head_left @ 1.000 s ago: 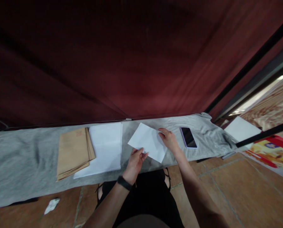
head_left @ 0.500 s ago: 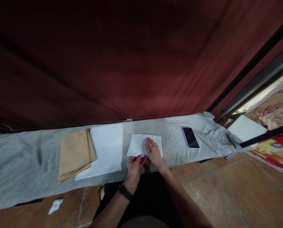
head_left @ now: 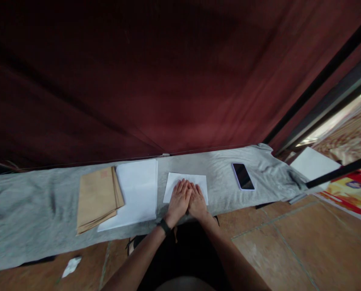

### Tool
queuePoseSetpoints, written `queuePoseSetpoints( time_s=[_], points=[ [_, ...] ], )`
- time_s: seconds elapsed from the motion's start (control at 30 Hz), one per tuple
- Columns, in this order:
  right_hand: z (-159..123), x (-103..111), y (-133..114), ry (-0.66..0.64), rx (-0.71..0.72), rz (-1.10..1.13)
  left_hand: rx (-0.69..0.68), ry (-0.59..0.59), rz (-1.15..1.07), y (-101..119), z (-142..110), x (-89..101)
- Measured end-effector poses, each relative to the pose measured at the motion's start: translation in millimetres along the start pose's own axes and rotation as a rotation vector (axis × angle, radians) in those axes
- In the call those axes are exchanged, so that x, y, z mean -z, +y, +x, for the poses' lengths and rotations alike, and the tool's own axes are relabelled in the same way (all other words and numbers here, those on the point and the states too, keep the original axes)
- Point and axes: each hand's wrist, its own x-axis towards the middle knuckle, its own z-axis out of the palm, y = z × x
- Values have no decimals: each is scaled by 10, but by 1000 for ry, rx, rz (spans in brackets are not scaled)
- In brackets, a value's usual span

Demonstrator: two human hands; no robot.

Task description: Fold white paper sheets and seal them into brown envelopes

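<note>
I see the bare left hand [head_left: 178,202] and bare right hand [head_left: 198,204] laid flat, touching side by side, fingers extended and grasping nothing, on a small rectangular white paper [head_left: 170,186] near the front edge of the gray-cloth-covered desk [head_left: 29,214]. Toward the desk's left end I see large white paper sheets [head_left: 139,188] partly under flat brown paper envelopes [head_left: 96,194]; toward its right end lies a lilac-rimmed, black-screened smartphone [head_left: 243,176].
</note>
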Motion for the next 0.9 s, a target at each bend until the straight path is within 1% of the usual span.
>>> queuePoseSetpoints(
  time_s=[0.1,0.17,0.27,0.37,0.5,0.57,0.63,0.7,0.73,0.8,0.83,0.9],
  points=[
    [6,-31,12,15,-24,7,-14,-66,263,-160,207,-64],
    [23,-56,14,41,-53,5,-16,-54,365,-249,234,-93],
    [31,-71,60,94,-116,-6,8,-7,456,-333,187,-110],
    [-26,-15,235,114,-195,-19,32,22,494,-380,120,-92],
    [-174,145,589,97,-327,-50,72,74,521,-417,45,-28],
    [-204,212,680,105,-377,-60,77,90,555,-406,41,-3],
    [-161,247,645,142,-432,-54,67,89,590,-359,79,3],
    [-45,244,493,184,-442,-15,16,61,590,-285,149,-16],
    [27,229,392,190,-401,20,-29,28,574,-247,188,-33],
    [164,181,189,155,-252,99,-116,-47,533,-190,254,-71],
    [215,152,108,137,-210,121,-138,-78,520,-178,276,-88],
    [266,96,18,108,-180,114,-138,-106,518,-196,294,-112]
  ],
)
